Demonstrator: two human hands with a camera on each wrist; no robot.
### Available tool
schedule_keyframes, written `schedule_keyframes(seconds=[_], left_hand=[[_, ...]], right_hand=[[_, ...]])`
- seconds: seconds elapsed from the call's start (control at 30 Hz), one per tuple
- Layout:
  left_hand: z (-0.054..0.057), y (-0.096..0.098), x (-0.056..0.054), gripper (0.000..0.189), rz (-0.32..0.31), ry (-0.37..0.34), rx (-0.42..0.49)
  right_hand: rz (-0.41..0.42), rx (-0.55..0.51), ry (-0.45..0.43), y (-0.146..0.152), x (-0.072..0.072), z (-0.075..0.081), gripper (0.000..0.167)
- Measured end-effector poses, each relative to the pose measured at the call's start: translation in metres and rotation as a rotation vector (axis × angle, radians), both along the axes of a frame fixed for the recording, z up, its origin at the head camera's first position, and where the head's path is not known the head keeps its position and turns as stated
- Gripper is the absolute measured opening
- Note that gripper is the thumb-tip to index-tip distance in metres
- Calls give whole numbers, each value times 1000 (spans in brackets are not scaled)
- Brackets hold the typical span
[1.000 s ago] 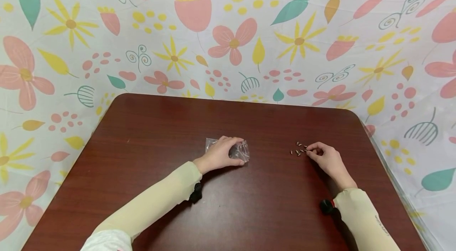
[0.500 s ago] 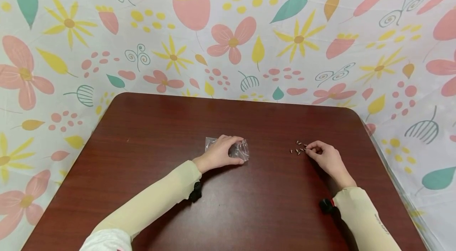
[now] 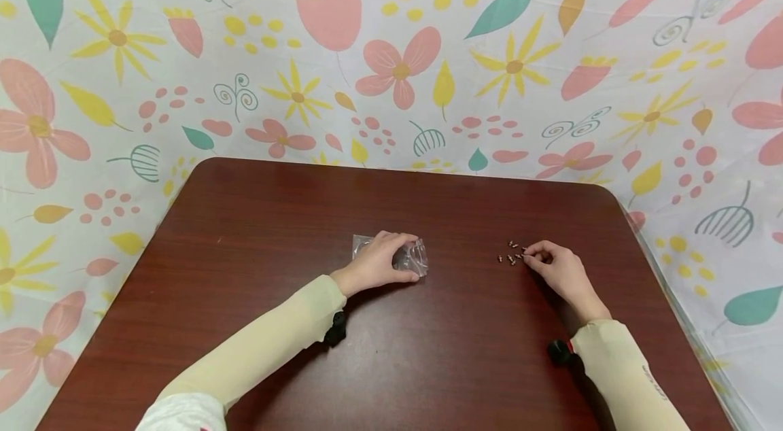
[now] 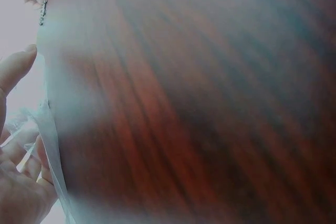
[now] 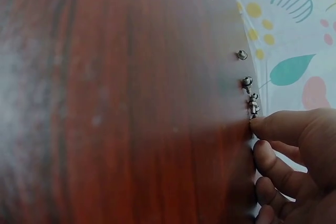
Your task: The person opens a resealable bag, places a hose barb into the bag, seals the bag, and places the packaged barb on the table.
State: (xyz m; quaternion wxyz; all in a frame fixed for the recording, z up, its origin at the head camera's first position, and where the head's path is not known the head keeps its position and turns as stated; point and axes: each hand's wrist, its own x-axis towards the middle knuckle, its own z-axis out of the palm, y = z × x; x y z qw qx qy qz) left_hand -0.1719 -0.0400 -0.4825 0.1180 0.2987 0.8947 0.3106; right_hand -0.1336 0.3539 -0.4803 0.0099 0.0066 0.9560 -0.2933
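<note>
My left hand (image 3: 376, 264) lies over a small clear plastic bag (image 3: 416, 258) near the middle of the table, thumb at its near corner and fingers along its far side. The left wrist view shows the bag's film (image 4: 48, 140) running between the thumb and the curled fingers. To the right, my right hand (image 3: 559, 271) pinches thumb and index finger together at the edge of a small group of metal screws (image 3: 512, 260). In the right wrist view the thumb tip sits right at the nearest screws (image 5: 254, 104); the pinched one is mostly hidden.
The dark red-brown table (image 3: 293, 207) has rounded far corners. A white cloth with printed flowers (image 3: 397, 71) hangs behind it and along both sides. Both forearms wear pale sleeves (image 3: 263, 342), with a black wrist camera (image 3: 335, 330) below the left hand.
The right fingertips have shifted very slightly at the screws. My left hand and the bag stay in place; the head view tilts a little.
</note>
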Motion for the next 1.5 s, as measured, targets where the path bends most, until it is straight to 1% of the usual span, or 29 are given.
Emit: schedule_keyframes(seconds=[0.2, 0.43, 0.57, 0.7, 0.9, 1.2, 1.37, 1.5], left_hand=[[0, 0, 0, 76, -5, 3, 11], [-1, -1, 0, 77, -6, 0, -8], [-2, -2, -1, 76, -7, 2, 0], [-2, -2, -1, 75, -8, 6, 4], [-2, -2, -1, 76, -5, -6, -3], [4, -2, -1, 76, -4, -18, 3], [2, -2, -2, 77, -11, -23, 7], [-1, -1, -3, 77, -13, -27, 2]], right_hand=[[0, 6, 5, -1, -1, 1, 15], [-11, 3, -3, -2, -2, 0, 17], [-17, 1, -5, 0, -2, -1, 18], [-24, -2, 0, 1, -2, -1, 16], [-7, -3, 5, 1, -3, -1, 13], [-2, -6, 6, 2, -3, 2, 16], [-19, 5, 0, 3, -2, 1, 16], [-10, -3, -15, 4, -1, 0, 17]])
